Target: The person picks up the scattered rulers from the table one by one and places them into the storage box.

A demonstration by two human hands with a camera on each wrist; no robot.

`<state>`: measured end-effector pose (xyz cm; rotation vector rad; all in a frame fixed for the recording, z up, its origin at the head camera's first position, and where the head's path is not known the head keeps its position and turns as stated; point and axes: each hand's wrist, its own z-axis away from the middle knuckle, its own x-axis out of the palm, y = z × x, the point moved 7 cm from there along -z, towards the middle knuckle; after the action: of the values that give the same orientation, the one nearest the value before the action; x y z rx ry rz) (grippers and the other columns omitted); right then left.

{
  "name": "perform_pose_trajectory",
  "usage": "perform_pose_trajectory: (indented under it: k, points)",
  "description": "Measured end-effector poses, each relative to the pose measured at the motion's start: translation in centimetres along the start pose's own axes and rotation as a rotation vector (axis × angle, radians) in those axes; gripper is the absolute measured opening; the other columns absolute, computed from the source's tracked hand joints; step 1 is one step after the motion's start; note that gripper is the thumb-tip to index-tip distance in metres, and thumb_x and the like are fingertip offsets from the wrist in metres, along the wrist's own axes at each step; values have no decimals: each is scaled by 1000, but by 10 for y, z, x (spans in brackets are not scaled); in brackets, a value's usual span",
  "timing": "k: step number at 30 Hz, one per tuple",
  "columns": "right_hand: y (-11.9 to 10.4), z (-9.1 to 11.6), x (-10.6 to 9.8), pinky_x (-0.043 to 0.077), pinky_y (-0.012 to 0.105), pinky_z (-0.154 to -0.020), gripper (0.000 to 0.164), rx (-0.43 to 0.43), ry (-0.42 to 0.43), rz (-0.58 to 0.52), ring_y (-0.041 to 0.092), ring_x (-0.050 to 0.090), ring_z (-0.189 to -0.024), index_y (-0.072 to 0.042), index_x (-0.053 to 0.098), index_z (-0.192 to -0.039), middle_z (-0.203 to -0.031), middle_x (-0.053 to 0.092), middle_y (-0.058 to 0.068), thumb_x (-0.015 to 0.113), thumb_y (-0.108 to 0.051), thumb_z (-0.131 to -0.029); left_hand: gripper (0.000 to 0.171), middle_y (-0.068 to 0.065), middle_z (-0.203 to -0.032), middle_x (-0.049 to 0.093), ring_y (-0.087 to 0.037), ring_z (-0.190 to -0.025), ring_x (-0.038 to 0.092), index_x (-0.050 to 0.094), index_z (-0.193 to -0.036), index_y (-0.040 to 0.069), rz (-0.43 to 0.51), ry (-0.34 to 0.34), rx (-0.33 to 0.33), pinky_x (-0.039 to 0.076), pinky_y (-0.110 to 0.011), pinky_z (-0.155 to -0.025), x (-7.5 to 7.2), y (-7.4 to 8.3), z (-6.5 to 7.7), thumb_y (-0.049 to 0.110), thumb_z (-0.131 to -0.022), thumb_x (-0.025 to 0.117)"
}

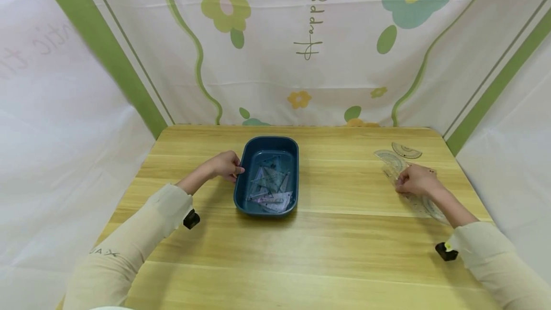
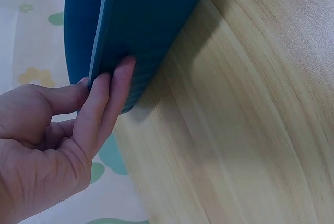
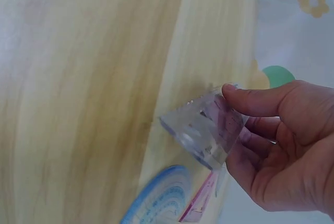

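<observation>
My left hand (image 1: 225, 165) grips the left rim of a dark blue rectangular tray (image 1: 238, 190). In the left wrist view the thumb is inside the rim and fingers (image 2: 93, 110) press the outer wall. Clear set squares (image 1: 270, 178) lie overlapping in the tray. To the right, my right hand (image 1: 417, 179) pinches a clear flat plastic piece (image 3: 201, 130) by its end; the fingers hide part of its outline, so its exact kind cannot be told. Clear protractors (image 1: 406, 150) lie beyond and beside this hand. A blue-edged protractor (image 3: 164, 195) is below the held piece.
A pink-edged clear plastic piece (image 3: 201, 200) lies near the blue-edged protractor. The wood-grain table (image 1: 336, 252) ends at a printed cloth backdrop (image 1: 267, 61), with white cloth on both sides. A black wrist camera (image 1: 191, 219) hangs at the left cuff.
</observation>
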<state>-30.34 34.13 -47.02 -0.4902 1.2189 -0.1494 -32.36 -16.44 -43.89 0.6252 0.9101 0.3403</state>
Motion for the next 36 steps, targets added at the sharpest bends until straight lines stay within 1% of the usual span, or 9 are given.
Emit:
perform_pose_trajectory:
  k: [2, 5, 7, 9, 13, 16, 20, 29, 36]
  points:
    - [-2, 1, -2, 47, 40, -70, 14, 5, -11, -17, 15, 55, -62, -5, 69, -75, -67, 66, 0, 70, -12, -88, 45, -1, -58, 51, -13, -59, 61, 39, -61, 14, 2, -2, 7, 61, -38, -74, 0, 1, 1, 7, -101, 57]
    - [-4, 2, -5, 46, 42, -72, 9, 13, -12, -15, 15, 57, -64, -6, 70, -80, -68, 67, -1, 67, -10, -88, 45, -1, -59, 52, -12, -59, 61, 39, -60, 14, 1, -2, 12, 61, -37, -72, 1, 0, 1, 7, -101, 58]
    - [-7, 3, -7, 45, 38, -68, 9, 19, -7, -30, 15, 57, -63, -6, 70, -81, -67, 67, -1, 64, -8, -87, 45, -1, -58, 51, -12, -58, 60, 38, -60, 14, -1, -1, 15, 61, -36, -71, 1, -1, 1, 7, -101, 58]
    - [-9, 3, -9, 43, 29, -62, 10, 20, 1, -43, 14, 56, -63, -5, 71, -82, -68, 67, -2, 63, -6, -87, 46, 0, -57, 50, -13, -58, 60, 38, -60, 14, 2, 0, 13, 61, -37, -71, 2, -1, 0, 7, -101, 57]
    - [-14, 5, -11, 49, 24, -57, 11, 28, 2, -119, 12, 62, -64, 1, 72, -89, -74, 71, 2, 62, -4, -89, 46, 1, -55, 44, -13, -55, 58, 36, -61, 14, 14, -1, 6, 61, -39, -74, 2, -2, 1, 7, -101, 56]
    - [-17, 5, -11, 55, 24, -59, 15, 34, -12, -187, 12, 67, -66, 8, 71, -96, -78, 73, 6, 61, -4, -93, 46, 2, -54, 41, -12, -53, 56, 35, -61, 14, 19, -1, 9, 61, -40, -74, 2, -2, 2, 7, -102, 56]
    - [-23, 6, -13, 58, 26, -62, 21, 34, -25, -238, 12, 69, -69, 13, 68, -103, -80, 74, 7, 59, -6, -97, 47, 3, -52, 40, -11, -52, 55, 34, -60, 14, 24, 0, 18, 60, -40, -74, 2, -1, 3, 7, -102, 55]
    - [-45, 6, -15, 60, 26, -67, 28, 28, -85, -367, 10, 73, -74, 19, 61, -113, -88, 75, 12, 55, -5, -101, 46, 4, -52, 37, -11, -51, 52, 35, -61, 13, 39, -8, 22, 60, -41, -76, 2, 0, 4, 6, -102, 55]
    - [-61, 4, -14, 61, 26, -71, 29, -22, -105, -395, 5, 71, -76, 20, 59, -117, -93, 74, 13, 53, -4, -101, 47, 5, -51, 36, -10, -51, 53, 34, -60, 14, 27, 0, 27, 60, -40, -75, 2, 0, 3, 7, -102, 55]
